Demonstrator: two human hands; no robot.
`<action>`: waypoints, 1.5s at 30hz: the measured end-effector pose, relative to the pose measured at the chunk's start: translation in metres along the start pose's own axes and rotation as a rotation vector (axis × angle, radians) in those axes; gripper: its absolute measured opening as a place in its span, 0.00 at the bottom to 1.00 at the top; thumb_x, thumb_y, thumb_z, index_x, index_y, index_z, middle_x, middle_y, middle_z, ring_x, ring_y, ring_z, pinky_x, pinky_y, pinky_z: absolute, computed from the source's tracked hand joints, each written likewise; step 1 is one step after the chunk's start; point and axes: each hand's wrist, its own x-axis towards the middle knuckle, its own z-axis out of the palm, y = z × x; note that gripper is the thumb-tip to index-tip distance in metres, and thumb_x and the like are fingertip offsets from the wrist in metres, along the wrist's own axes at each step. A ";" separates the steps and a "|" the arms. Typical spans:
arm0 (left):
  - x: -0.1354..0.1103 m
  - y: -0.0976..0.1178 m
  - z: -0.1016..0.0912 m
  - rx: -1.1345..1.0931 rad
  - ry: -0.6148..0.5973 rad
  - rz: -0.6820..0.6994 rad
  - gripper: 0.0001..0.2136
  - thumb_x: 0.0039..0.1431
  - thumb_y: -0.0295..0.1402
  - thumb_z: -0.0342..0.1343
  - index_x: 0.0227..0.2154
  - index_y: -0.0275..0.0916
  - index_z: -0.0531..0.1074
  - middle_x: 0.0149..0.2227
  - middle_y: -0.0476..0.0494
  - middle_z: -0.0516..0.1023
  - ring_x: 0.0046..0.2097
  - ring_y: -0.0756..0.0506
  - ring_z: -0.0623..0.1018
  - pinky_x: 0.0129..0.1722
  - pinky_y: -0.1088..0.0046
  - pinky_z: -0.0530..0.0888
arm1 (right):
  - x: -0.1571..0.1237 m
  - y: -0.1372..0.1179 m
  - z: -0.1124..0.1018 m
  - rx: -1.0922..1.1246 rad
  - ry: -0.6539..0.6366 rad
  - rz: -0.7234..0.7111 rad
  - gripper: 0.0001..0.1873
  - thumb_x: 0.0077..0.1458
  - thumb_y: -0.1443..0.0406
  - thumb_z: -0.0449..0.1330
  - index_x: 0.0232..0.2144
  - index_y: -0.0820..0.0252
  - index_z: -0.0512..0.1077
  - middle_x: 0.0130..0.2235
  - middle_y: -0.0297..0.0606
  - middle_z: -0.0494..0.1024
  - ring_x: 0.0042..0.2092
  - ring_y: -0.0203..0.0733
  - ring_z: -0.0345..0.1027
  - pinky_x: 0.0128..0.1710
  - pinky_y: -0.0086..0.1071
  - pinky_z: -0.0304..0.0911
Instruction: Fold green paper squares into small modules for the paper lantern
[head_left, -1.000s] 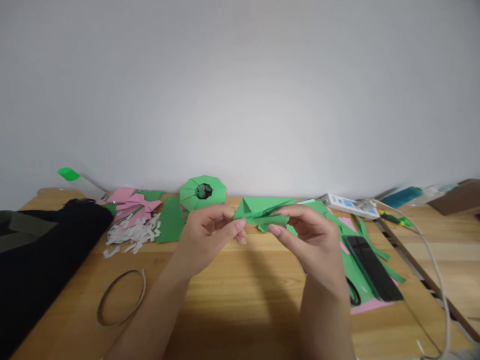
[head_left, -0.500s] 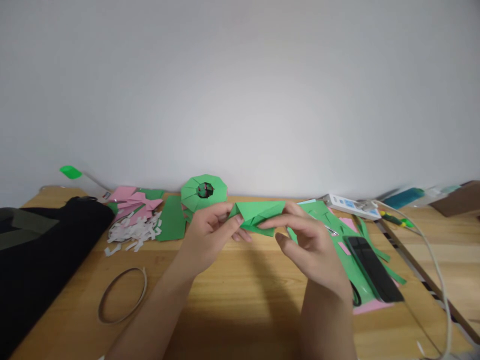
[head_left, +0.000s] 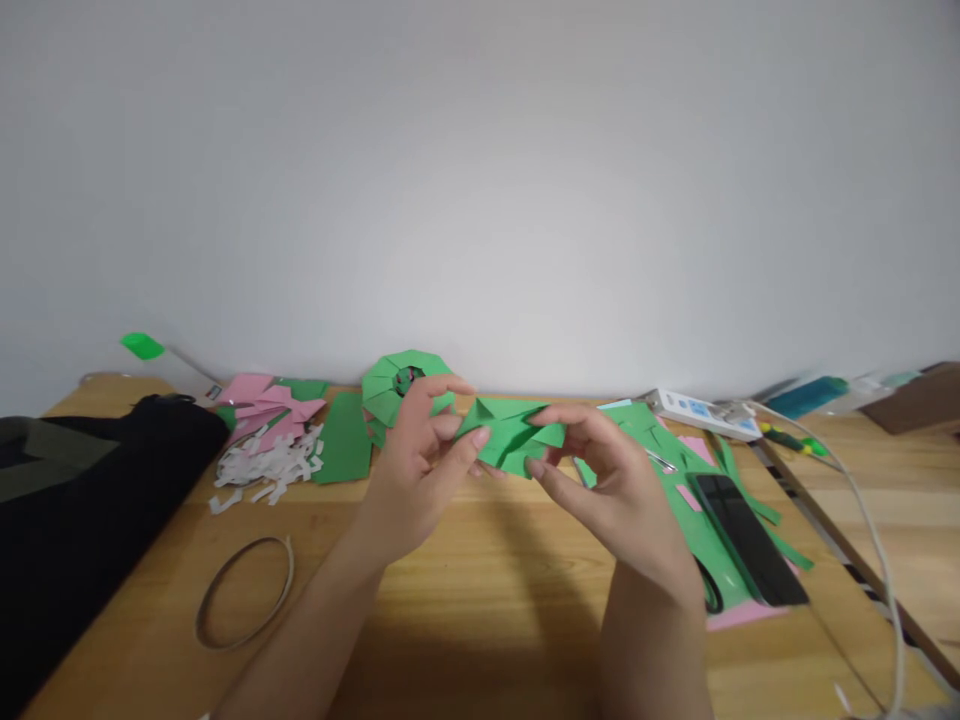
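A folded green paper piece point(head_left: 508, 437) hangs a little above the wooden table point(head_left: 465, 590), held between both hands. My left hand point(head_left: 417, 462) pinches its left end with thumb and fingers. My right hand point(head_left: 609, 480) grips its right end, fingers curled under it. Behind my left hand sits a round green folded paper ring point(head_left: 397, 380).
Pink folded papers point(head_left: 262, 400), white paper scraps point(head_left: 270, 465) and a green sheet point(head_left: 343, 450) lie at the left. A tape loop point(head_left: 244, 592) and black cloth point(head_left: 82, 500) are nearer. At the right lie a black phone point(head_left: 750, 535), green strips, a power strip point(head_left: 694, 408) and a cable.
The green paper piece has been folded more compactly and turned between the fingers. My left hand rose slightly, its fingers lifting in front of the green ring.
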 end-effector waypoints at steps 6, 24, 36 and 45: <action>-0.001 0.002 0.000 -0.046 -0.094 -0.033 0.08 0.55 0.29 0.60 0.38 0.41 0.72 0.32 0.50 0.78 0.31 0.49 0.81 0.33 0.76 0.78 | 0.000 -0.003 -0.001 0.189 0.051 0.052 0.10 0.53 0.66 0.64 0.37 0.53 0.67 0.34 0.30 0.69 0.32 0.33 0.65 0.32 0.27 0.63; 0.004 -0.001 -0.002 0.049 -0.004 -0.039 0.07 0.49 0.25 0.61 0.31 0.38 0.72 0.28 0.50 0.78 0.30 0.49 0.78 0.32 0.76 0.76 | 0.002 0.002 -0.002 0.125 -0.027 0.085 0.31 0.54 0.72 0.59 0.57 0.46 0.61 0.31 0.30 0.71 0.32 0.36 0.64 0.31 0.29 0.64; 0.005 -0.007 -0.003 0.137 0.001 0.045 0.07 0.56 0.30 0.57 0.26 0.40 0.65 0.25 0.54 0.67 0.28 0.53 0.70 0.27 0.80 0.68 | 0.010 0.009 -0.001 0.065 -0.088 0.164 0.07 0.56 0.64 0.58 0.27 0.59 0.73 0.26 0.32 0.74 0.29 0.35 0.66 0.31 0.29 0.62; 0.010 -0.010 0.000 0.058 0.040 -0.014 0.09 0.58 0.32 0.55 0.25 0.40 0.62 0.18 0.58 0.58 0.20 0.55 0.59 0.20 0.81 0.58 | 0.006 0.007 0.004 -0.107 -0.210 0.104 0.15 0.45 0.70 0.64 0.38 0.56 0.74 0.35 0.34 0.78 0.34 0.38 0.70 0.35 0.33 0.67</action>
